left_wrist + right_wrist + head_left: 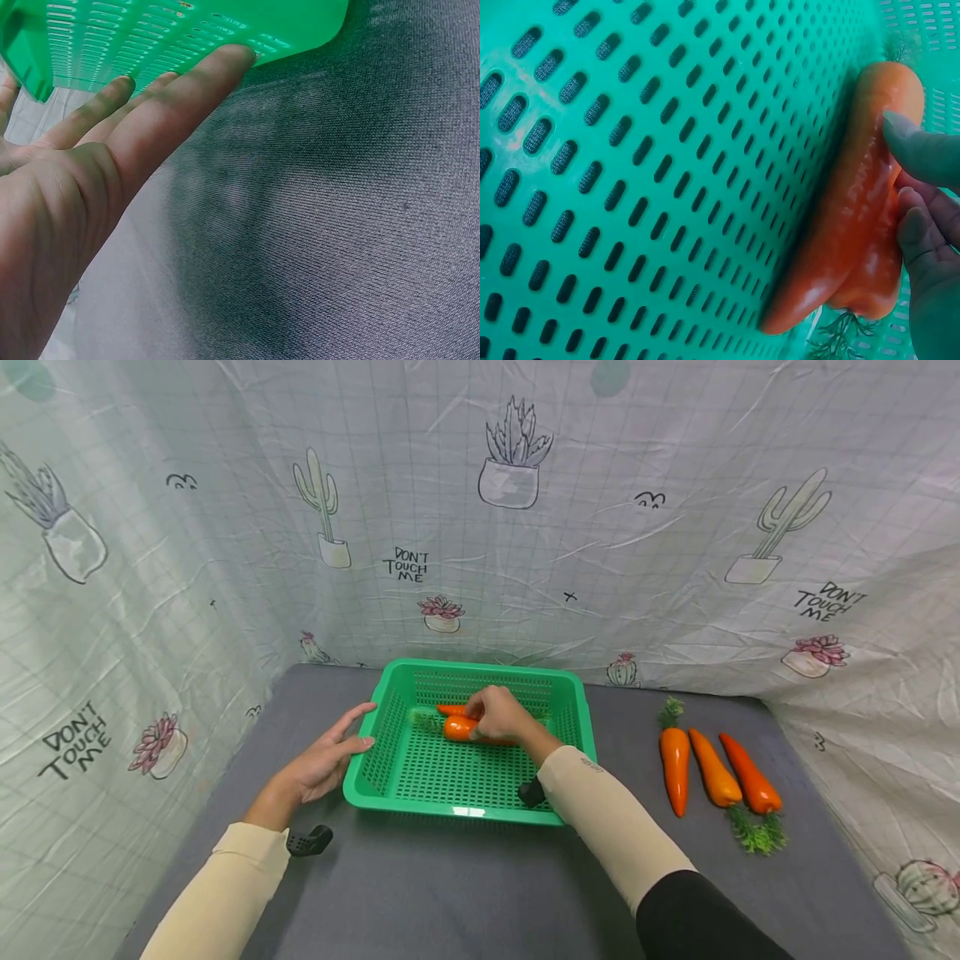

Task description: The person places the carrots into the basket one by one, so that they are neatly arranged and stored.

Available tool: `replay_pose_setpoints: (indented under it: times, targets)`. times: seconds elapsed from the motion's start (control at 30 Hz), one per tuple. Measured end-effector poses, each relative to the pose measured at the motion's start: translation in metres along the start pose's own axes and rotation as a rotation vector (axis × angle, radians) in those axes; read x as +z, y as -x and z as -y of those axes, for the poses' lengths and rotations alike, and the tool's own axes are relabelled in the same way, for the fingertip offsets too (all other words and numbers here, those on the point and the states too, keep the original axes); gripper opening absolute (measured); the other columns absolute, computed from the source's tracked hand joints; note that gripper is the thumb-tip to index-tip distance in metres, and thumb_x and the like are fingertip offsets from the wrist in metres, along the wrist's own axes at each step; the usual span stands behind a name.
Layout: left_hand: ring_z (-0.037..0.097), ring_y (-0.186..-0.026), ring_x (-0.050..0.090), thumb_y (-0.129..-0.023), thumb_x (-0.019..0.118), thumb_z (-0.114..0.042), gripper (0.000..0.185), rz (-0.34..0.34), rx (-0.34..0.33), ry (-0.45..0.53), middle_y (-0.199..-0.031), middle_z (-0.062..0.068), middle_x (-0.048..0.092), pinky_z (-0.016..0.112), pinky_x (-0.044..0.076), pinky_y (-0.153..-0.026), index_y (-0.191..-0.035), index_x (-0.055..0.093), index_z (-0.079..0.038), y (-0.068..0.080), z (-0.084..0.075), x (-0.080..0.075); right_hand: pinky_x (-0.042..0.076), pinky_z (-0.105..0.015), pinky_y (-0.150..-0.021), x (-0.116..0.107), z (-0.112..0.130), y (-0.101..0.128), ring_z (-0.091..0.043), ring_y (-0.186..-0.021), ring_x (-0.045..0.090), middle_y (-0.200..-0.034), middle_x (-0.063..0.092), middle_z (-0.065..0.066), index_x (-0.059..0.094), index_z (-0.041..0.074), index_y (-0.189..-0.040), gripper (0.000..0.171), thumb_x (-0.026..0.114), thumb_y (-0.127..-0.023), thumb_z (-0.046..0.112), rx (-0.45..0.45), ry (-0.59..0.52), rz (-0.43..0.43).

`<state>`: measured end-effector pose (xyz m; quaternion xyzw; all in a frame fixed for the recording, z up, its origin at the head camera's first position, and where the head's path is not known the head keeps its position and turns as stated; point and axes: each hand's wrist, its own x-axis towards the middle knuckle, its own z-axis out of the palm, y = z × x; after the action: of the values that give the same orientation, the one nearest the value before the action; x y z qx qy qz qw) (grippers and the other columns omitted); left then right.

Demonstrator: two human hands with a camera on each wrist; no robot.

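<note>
So far, going by how things lie, the work of moving carrots into the basket looks a little under halfway done. At the left, the left hand (326,760) lies spread with straight fingers against the outside of the basket's left wall, holding nothing; the left wrist view shows the fingertips (232,56) touching the green plastic, as if steadying it on the grey desk (450,885). The basket (375,760) is a shallow green tray with slotted floor and walls, standing near the middle of the desk towards the back. Inside it, towards the far wall, the right hand (498,714) curls round a carrot (459,727), thumb and fingers gripping its stalk end; the right wrist view shows that carrot (855,217) lying flat on the slotted floor, so it seems set down but not yet let go. Just behind it in the head view a second orange shape (450,709) peeps out, most likely another carrot already in the basket, though the hand hides most of it. The held carrot is glossy, smooth and bright orange, plainly a plastic toy, with a tuft of green frill at one end. Well apart to the right, three carrots (716,768) of the same kind lie side by side on the desk, and these are what is left to move.
</note>
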<state>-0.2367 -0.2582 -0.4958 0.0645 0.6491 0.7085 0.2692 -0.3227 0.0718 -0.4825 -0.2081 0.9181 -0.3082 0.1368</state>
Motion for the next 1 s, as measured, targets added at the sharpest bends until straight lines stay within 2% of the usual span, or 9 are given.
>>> replay_pose_setpoints:
  times: [0.13, 0.23, 0.47, 0.57, 0.7, 1.0]
  targets:
    - [0.023, -0.121, 0.068, -0.110, 0.054, -0.021, 0.073, -0.006, -0.001, -0.010, -0.154, 0.018, 0.041, 0.044, 0.060, -0.093, -0.166, 0.009, -0.038, 0.000, 0.000, 0.002, 0.059, -0.039, -0.094, -0.001, -0.002, 0.002, -0.026, -0.107, 0.070, -0.116, 0.076, -0.011, 0.078, 0.004, -0.116, 0.038, 0.090, -0.080, 0.006, -0.011, 0.012, -0.003]
    - [0.022, -0.121, 0.067, -0.110, 0.054, -0.023, 0.073, -0.012, -0.011, -0.022, -0.154, 0.017, 0.042, 0.044, 0.060, -0.093, -0.165, 0.010, -0.040, 0.001, 0.001, 0.004, 0.060, -0.039, -0.091, -0.001, -0.003, 0.005, -0.025, -0.103, 0.070, -0.114, 0.076, -0.011, 0.078, 0.004, -0.114, 0.035, 0.089, -0.080, 0.004, -0.011, -0.019, -0.013]
    - [0.023, -0.122, 0.067, -0.110, 0.054, -0.025, 0.073, -0.026, -0.028, -0.040, -0.159, 0.023, 0.035, 0.046, 0.059, -0.094, -0.165, 0.010, -0.041, 0.001, 0.001, 0.007, 0.061, -0.034, -0.076, -0.008, -0.006, 0.016, -0.021, -0.089, 0.070, -0.103, 0.078, -0.010, 0.080, 0.003, -0.109, 0.030, 0.088, -0.080, 0.000, 0.016, -0.221, -0.073]
    - [0.022, -0.122, 0.067, -0.110, 0.054, -0.026, 0.072, -0.028, -0.031, -0.050, -0.159, 0.024, 0.033, 0.045, 0.059, -0.095, -0.165, 0.010, -0.042, 0.002, 0.002, 0.005, 0.061, -0.032, -0.073, -0.014, -0.005, 0.019, -0.020, -0.086, 0.071, -0.100, 0.078, -0.011, 0.079, 0.000, -0.109, 0.028, 0.087, -0.081, 0.001, 0.016, -0.275, -0.083]
    - [0.022, -0.122, 0.066, -0.110, 0.054, -0.026, 0.072, -0.030, -0.027, -0.052, -0.159, 0.025, 0.033, 0.045, 0.058, -0.095, -0.165, 0.010, -0.043, 0.003, 0.003, 0.004, 0.062, -0.034, -0.078, -0.021, -0.003, 0.022, -0.020, -0.088, 0.073, -0.100, 0.079, -0.011, 0.079, -0.002, -0.109, 0.027, 0.086, -0.083, 0.003, 0.015, -0.313, -0.098]
    - [0.021, -0.119, 0.069, -0.110, 0.055, -0.026, 0.073, -0.038, -0.017, -0.041, -0.152, 0.018, 0.043, 0.045, 0.060, -0.093, -0.165, 0.010, -0.043, 0.003, 0.001, 0.005, 0.061, -0.049, -0.091, -0.040, -0.003, 0.034, -0.026, -0.096, 0.072, -0.106, 0.078, -0.014, 0.077, -0.003, -0.115, 0.030, 0.083, -0.086, 0.004, 0.063, -0.418, -0.130]
